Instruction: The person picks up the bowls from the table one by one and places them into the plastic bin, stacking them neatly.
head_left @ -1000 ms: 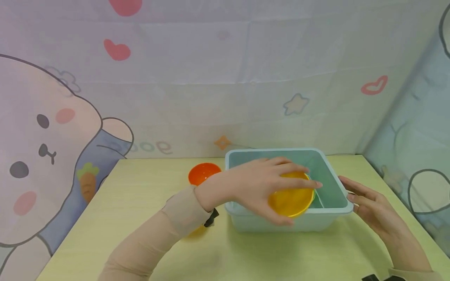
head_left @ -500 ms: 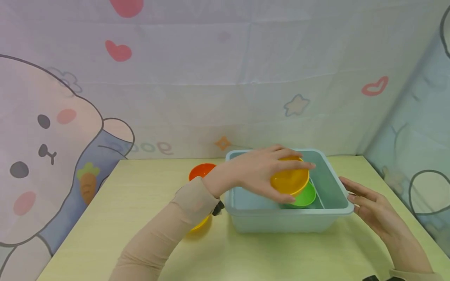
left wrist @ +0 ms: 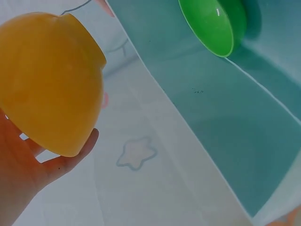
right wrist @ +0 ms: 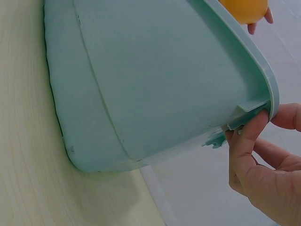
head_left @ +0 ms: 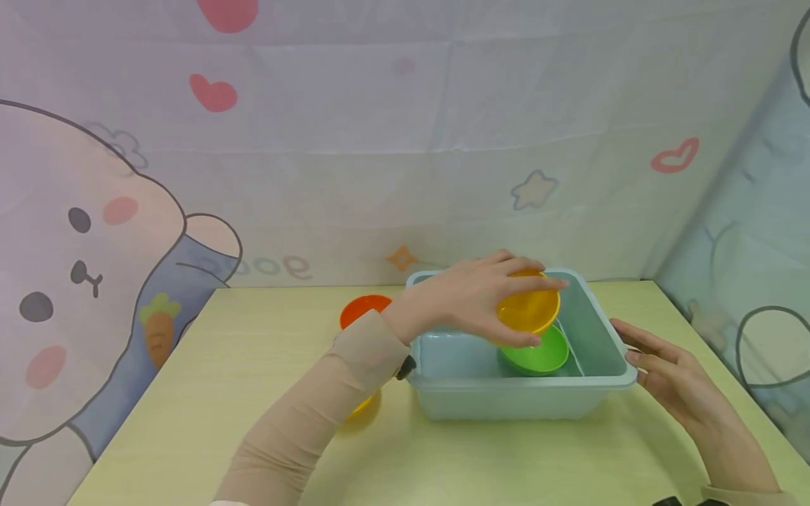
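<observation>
My left hand (head_left: 477, 295) grips a yellow bowl (head_left: 533, 309) by its rim, its inside tilted toward the head camera. It is above the light teal plastic bin (head_left: 519, 399). In the left wrist view, the fingers curve round the yellow bowl (left wrist: 54, 84), with its foot ring facing up and right. Inside the bin lies a green bowl (head_left: 538, 353), lower than the yellow one and partly covered by it. At the bin's right side, my right hand (head_left: 673, 376) pinches the rim between thumb and fingers, seen closer in the right wrist view (right wrist: 268, 165).
An orange-red bowl (head_left: 363, 309) stands on the pale wooden table (head_left: 266, 365) left of the bin. Another yellow bowl (head_left: 362, 405) sits nearer, mostly hidden by the left forearm. A printed cloth (head_left: 354, 176) hangs behind the table.
My left hand has lifted the yellow bowl up and away from the green bowl, which has come into view inside the bin. The right hand stays at the rim.
</observation>
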Motion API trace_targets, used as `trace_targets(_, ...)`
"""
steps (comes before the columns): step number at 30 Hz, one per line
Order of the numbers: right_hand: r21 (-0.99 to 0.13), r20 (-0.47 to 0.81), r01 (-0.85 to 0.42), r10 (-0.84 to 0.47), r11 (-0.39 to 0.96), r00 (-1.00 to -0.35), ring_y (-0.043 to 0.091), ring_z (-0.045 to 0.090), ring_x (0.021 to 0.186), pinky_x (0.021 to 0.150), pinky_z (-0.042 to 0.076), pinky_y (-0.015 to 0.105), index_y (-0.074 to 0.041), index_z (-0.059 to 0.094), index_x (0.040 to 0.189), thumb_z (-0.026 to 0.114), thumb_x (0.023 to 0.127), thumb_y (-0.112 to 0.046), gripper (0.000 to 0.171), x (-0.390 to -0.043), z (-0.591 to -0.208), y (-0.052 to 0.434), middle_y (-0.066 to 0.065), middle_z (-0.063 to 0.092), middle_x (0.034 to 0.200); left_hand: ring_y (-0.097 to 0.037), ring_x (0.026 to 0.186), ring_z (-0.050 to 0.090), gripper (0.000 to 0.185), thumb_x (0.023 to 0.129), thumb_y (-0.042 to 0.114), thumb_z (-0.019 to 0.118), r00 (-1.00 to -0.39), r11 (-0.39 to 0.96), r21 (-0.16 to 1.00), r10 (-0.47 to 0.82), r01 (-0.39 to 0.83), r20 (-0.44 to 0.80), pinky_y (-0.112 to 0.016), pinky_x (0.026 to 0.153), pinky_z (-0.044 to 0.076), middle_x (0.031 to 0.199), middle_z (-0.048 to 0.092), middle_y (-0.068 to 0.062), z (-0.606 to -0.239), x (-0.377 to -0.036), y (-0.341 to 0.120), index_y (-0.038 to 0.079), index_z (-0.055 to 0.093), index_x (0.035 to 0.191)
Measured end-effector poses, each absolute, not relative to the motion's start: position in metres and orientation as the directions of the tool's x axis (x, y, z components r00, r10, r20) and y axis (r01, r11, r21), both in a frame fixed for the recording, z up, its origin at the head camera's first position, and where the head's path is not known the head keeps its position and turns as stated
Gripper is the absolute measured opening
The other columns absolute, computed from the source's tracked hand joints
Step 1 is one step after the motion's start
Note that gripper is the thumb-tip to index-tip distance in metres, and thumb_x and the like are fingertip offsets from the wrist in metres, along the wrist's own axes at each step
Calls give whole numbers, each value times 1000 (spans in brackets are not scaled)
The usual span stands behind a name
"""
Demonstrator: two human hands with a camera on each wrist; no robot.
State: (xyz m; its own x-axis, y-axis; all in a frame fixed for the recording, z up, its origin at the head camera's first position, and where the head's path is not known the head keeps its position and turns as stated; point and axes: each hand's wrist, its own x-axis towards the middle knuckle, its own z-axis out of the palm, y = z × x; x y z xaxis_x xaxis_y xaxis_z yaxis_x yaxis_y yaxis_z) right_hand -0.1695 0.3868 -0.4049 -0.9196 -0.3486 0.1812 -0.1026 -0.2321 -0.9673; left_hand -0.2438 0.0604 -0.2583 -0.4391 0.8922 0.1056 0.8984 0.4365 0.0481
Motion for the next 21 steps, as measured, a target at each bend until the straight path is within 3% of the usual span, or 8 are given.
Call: trace_targets(21,-975,178,-118,-344,-189,-922,4,56,118,93,50,21,-10,36,149,31,100,6,52,-170,-404,388,-10,53,140,-8,126,38,72,83,70,49,-462,462,-28,887,886,24,-27,97,42,149,37,11,-268,-257,84,46,27,148)
